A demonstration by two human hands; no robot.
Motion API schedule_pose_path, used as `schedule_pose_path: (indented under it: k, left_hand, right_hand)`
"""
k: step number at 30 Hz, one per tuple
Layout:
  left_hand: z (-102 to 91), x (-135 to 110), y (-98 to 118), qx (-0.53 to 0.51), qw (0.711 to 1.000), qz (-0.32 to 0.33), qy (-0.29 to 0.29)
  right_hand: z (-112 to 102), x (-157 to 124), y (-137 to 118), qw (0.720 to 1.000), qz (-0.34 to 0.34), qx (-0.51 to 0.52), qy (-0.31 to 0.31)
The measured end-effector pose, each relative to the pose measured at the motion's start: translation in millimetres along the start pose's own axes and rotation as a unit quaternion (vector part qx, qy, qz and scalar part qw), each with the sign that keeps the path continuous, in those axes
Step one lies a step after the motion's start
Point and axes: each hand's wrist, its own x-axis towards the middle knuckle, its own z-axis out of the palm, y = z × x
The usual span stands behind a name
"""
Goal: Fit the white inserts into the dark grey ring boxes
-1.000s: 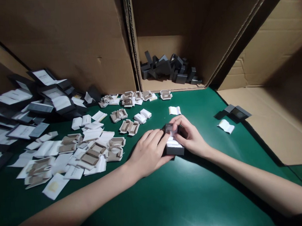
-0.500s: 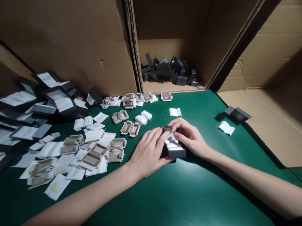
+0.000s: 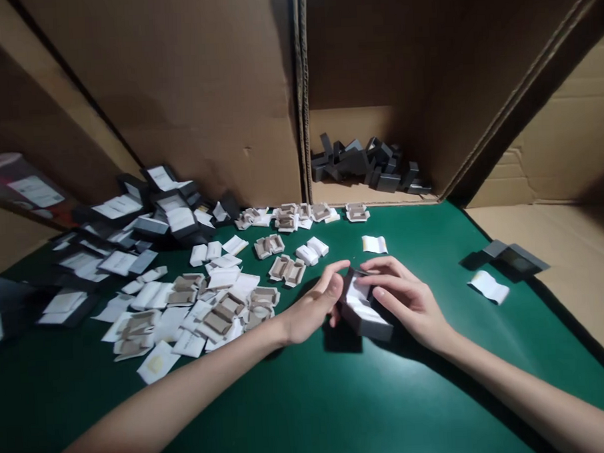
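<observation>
A small black box (image 3: 376, 327) with a white paper insert (image 3: 355, 293) inside is tilted just above the green table, its shadow below. My left hand (image 3: 315, 309) grips the box's left side, thumb up and the other fingers partly hidden behind it. From the right, my right hand (image 3: 413, 304) curls over the far end and right edge, fingertips touching the insert and rim. Beyond the hands lies a folded white paper slip (image 3: 374, 244). Left of my left hand are opened cardboard inserts (image 3: 287, 270) and white papers (image 3: 224, 277).
Black boxes with white papers (image 3: 181, 220) are heaped at the left. Inside a large carton (image 3: 367, 113) at the back lies a pile of black box parts (image 3: 366, 162). On the right are another slip (image 3: 488, 287), an opened black piece (image 3: 518, 260) and a cardboard flap (image 3: 577, 234).
The box has tilted and turned in my hands, lifting off the table. My left hand has rolled thumb-up, and my right fingers have spread over the insert. The camera view has shifted left.
</observation>
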Motion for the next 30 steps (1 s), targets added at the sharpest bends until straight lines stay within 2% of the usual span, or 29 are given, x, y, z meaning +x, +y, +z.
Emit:
schedule_pose_path:
  k: [2, 4, 6, 8, 11, 14, 16, 17, 19, 20, 21, 23, 25, 27, 30]
  left_hand:
    - [2.2, 2, -1, -0.055, 0.998, -0.025, 0.01]
    - [4.7, 3, -3, -0.061, 0.998, -0.022, 0.015]
    - [5.3, 3, -3, -0.025, 1.0, -0.001, 0.012]
    - [1.8, 3, -1, 0.032, 0.999, 0.03, 0.017]
    - [-13.8, 3, 9, 0.11, 0.991, 0.066, 0.041]
    - [-44.3, 1, 22, 0.179, 0.976, 0.086, 0.093]
    - [-72.5, -3, 30, 0.268, 0.942, 0.099, 0.174]
    - [-88.5, -6, 32, 0.332, 0.906, 0.102, 0.242]
    - [-122.7, -14, 33, 0.447, 0.811, 0.086, 0.367]
    - [-140.0, -18, 31, 0.479, 0.776, 0.08, 0.403]
    - [-156.5, -23, 27, 0.488, 0.752, 0.076, 0.436]
    - [-185.0, -31, 18, 0.472, 0.735, 0.065, 0.483]
    - [-204.1, -36, 9, 0.464, 0.722, 0.048, 0.512]
    - [-212.2, -39, 1, 0.477, 0.716, 0.04, 0.508]
    - [-207.8, -37, -6, 0.524, 0.694, 0.01, 0.494]
  right_hand:
    - [3, -3, -2, 0.999, -0.032, -0.017, -0.011]
    - [5, -6, -5, 0.997, -0.063, -0.026, -0.036]
    - [7, -9, -9, 0.994, -0.085, -0.023, -0.062]
    - [6, -10, -10, 0.994, -0.092, -0.015, -0.062]
    - [3, -11, -5, 0.998, -0.065, -0.006, -0.01]
    - [0, -9, 6, 0.999, -0.007, 0.007, 0.032]
    - [0, -9, 14, 0.999, 0.021, 0.016, 0.042]
    - [1, -9, 16, 0.998, 0.031, 0.019, 0.045]
    - [2, -9, 20, 0.997, 0.048, 0.021, 0.048]
    - [2, -9, 21, 0.997, 0.054, 0.021, 0.048]
    - [3, -9, 22, 0.997, 0.058, 0.021, 0.046]
    - [4, -9, 23, 0.997, 0.062, 0.023, 0.043]
    - [4, -9, 23, 0.997, 0.066, 0.022, 0.042]
    - [4, -8, 22, 0.996, 0.071, 0.021, 0.042]
    - [4, -8, 20, 0.996, 0.075, 0.021, 0.046]
